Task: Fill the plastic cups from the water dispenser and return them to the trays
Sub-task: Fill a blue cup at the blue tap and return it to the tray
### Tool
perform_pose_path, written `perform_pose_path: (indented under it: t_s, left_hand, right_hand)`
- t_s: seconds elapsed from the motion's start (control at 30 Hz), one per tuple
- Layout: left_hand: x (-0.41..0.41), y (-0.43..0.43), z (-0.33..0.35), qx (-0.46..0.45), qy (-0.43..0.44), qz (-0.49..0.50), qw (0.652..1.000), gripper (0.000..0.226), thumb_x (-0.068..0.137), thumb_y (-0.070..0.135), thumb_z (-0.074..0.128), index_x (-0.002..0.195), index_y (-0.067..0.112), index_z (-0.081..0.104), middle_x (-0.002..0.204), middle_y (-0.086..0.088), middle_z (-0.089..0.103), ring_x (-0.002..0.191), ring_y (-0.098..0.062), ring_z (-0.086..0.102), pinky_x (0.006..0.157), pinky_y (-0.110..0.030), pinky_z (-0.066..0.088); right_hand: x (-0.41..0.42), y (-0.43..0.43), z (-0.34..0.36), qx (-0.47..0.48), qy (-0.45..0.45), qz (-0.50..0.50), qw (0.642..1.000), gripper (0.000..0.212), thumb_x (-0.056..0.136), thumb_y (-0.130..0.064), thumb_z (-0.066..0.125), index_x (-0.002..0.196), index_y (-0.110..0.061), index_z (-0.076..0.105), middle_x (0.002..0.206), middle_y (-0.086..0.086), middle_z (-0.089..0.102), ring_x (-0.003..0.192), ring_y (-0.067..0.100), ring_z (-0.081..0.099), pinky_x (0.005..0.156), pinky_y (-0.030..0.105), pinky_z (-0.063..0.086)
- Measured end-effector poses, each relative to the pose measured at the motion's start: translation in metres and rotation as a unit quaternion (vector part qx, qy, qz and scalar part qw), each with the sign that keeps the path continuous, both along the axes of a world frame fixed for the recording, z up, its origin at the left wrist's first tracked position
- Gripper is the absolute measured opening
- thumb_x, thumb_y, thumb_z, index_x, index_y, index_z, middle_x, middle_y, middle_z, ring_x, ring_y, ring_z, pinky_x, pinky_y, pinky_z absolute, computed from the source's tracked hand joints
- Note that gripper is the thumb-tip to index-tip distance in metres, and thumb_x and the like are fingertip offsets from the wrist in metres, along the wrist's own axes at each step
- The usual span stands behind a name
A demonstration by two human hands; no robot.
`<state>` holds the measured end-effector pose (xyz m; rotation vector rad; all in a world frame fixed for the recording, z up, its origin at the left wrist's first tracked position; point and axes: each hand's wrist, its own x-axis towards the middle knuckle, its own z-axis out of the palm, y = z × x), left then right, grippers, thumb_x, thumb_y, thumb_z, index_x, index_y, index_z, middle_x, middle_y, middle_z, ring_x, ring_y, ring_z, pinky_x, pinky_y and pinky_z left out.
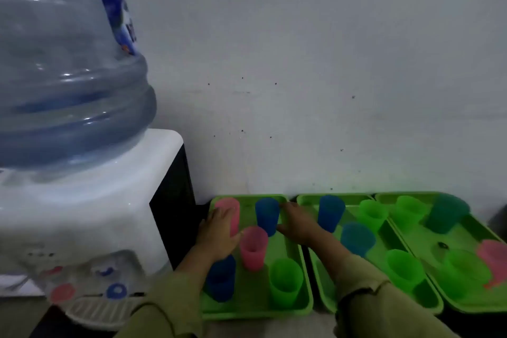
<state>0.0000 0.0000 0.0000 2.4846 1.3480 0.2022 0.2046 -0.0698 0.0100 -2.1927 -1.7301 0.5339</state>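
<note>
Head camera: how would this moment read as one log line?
stage: hands at cups | left hand: grips rear pink cup | right hand: beside rear blue cup, grip blurred | tray: leftmost, by dispenser

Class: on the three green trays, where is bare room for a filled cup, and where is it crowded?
Most room: right tray centre, between teal cup and front green cup, save a dark speck. A narrow patch: left tray, between back blue cup and lone green cup. Crowded: its left half, three cups and the left hand.
</note>
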Motion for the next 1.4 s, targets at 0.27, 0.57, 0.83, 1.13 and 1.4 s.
perform_pose_path:
  t_s: [0.27,0.57,0.83,1.13,1.4]
  left_hand:
    - [0.033,0.053,-0.040,0.015,0.010,0.015,1.000,0.074,0.086,0.054,0.049,0.146,0.020,0.021,0.154,-0.006,0.012,0.144,-0.027,0.004,0.117,-0.043,0.015]
    - [0.043,0.060,-0.064,-0.031,-0.001,0.026,0.999,0.077,0.088,0.058,0.043,0.149,0.021,0.013,0.158,-0.006,0.006,0.146,-0.028,-0.001,0.118,-0.047,0.007]
    - [0.038,0.061,-0.055,-0.006,-0.041,-0.003,0.999,0.073,0.087,0.053,0.049,0.146,0.018,0.023,0.154,-0.005,0.018,0.144,-0.024,0.010,0.117,-0.042,0.014]
    - [0.030,0.039,0.000,-0.056,-0.222,-0.030,0.973,0.077,0.080,0.034,0.068,0.143,0.017,0.028,0.148,-0.004,0.032,0.136,-0.020,0.031,0.111,-0.032,0.028]
    - [-0.008,-0.044,0.030,-0.077,-0.332,-0.067,0.938,0.065,0.084,0.021,0.067,0.141,0.017,0.034,0.142,0.001,0.041,0.133,-0.013,0.036,0.105,-0.016,0.029]
  right_hand:
    - [0.013,0.063,-0.032,-0.037,0.028,-0.039,0.998,0.075,0.082,-0.023,0.066,0.142,-0.006,0.025,0.146,0.016,0.031,0.131,0.031,0.039,0.106,0.034,0.033]
    - [0.015,0.091,-0.054,-0.030,0.038,-0.048,0.998,0.084,0.076,-0.023,0.073,0.142,-0.005,0.025,0.140,0.020,0.038,0.127,0.033,0.041,0.103,0.034,0.034]
    - [0.007,0.089,-0.046,0.028,0.035,-0.067,0.997,0.082,0.075,-0.024,0.073,0.140,-0.003,0.028,0.137,0.020,0.039,0.126,0.033,0.040,0.103,0.034,0.032]
    - [-0.006,0.050,0.023,0.165,0.077,-0.076,0.980,0.081,0.069,-0.031,0.078,0.135,-0.007,0.037,0.127,0.013,0.046,0.111,0.027,0.050,0.091,0.033,0.042]
    - [-0.046,-0.032,0.060,0.216,0.118,-0.049,0.968,0.081,0.066,-0.040,0.080,0.132,-0.011,0.042,0.120,0.004,0.053,0.098,0.012,0.053,0.083,0.024,0.044]
